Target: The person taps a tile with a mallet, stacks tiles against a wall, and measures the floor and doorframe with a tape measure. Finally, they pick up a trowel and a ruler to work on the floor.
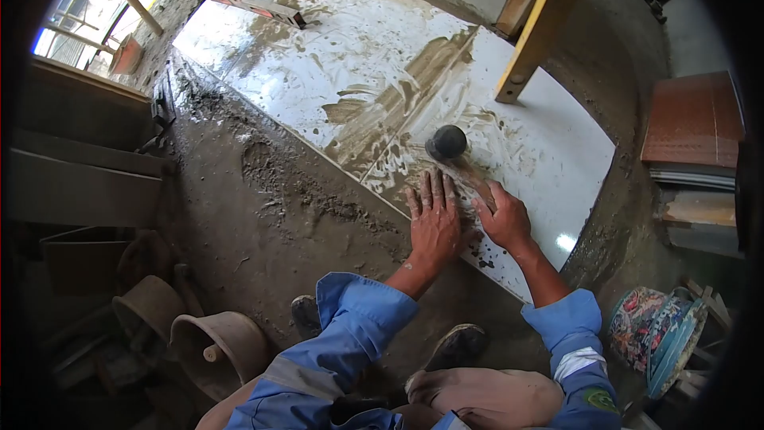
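My left hand (435, 227) lies flat, fingers stretched out, on the near edge of a white floor tile (569, 131) smeared with wet mortar. Just to its right, my right hand (505, 219) is wrapped round the wooden handle of a rubber mallet (447, 142). The mallet's black head is over the tile, a little beyond my left fingertips. A mortar-streaked joint separates this tile from another white tile (298, 72) on the left, also muddy.
A long bar (255, 6) lies across the far tiles. A yellow-edged plank (549, 28) stands on the near tile. Buckets (225, 350) sit at lower left, a patterned bucket (649, 330) at lower right. Stacked tiles (692, 123) are on the right; wet mortar (263, 183) covers the floor.
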`<act>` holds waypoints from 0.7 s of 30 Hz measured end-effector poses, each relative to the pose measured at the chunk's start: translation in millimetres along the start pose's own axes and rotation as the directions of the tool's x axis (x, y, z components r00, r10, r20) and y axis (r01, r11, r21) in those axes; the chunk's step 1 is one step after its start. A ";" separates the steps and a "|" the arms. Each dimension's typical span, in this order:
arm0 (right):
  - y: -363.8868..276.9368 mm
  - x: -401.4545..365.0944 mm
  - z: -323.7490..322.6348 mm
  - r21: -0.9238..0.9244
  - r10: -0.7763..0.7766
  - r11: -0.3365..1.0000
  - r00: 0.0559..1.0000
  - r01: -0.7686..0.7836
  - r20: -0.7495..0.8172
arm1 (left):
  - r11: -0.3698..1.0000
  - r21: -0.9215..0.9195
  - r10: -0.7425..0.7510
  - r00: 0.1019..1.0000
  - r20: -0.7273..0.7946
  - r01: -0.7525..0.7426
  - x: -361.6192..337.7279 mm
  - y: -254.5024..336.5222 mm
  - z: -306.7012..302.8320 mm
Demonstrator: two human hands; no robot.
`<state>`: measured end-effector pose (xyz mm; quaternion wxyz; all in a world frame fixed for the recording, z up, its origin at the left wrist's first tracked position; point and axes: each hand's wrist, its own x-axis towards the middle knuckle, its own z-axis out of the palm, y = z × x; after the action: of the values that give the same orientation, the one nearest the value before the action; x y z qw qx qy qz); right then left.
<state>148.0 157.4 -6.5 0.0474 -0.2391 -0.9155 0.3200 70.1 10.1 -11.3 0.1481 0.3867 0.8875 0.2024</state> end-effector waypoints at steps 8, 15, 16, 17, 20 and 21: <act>33.0 -37.4 -34.7 0.037 0.156 0.987 0.986 -0.154 -0.060 | 0.993 0.111 0.046 0.999 -0.023 -0.043 -0.4 0.0 4.3; 62.9 -141.9 -74.1 0.103 0.285 0.959 0.898 -0.266 -0.336 | 0.971 0.172 0.161 0.987 0.029 -0.163 -3.1 6.0 -2.3; 59.3 -157.3 -77.9 0.150 0.303 0.952 0.869 -0.265 -0.391 | 0.954 0.137 0.261 0.963 0.070 -0.268 -0.7 9.1 -2.9; 58.8 -171.8 -78.7 0.151 0.316 0.949 0.862 -0.278 -0.396 | 0.925 0.097 0.356 0.928 0.108 -0.366 0.0 13.3 -1.4; 67.9 -202.2 -79.0 0.125 0.397 0.918 0.850 -0.377 -0.347 | 0.897 0.073 0.416 0.888 0.197 -0.437 3.1 31.3 7.9; 66.6 -208.1 -79.6 0.126 0.407 0.913 0.842 -0.388 -0.354 | 0.887 0.066 0.428 0.870 0.246 -0.456 2.2 36.6 9.9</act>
<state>377.7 150.2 29.7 0.1591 -0.4786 -0.8119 0.2940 95.8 36.8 -2.9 0.1730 0.6084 0.7634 0.1313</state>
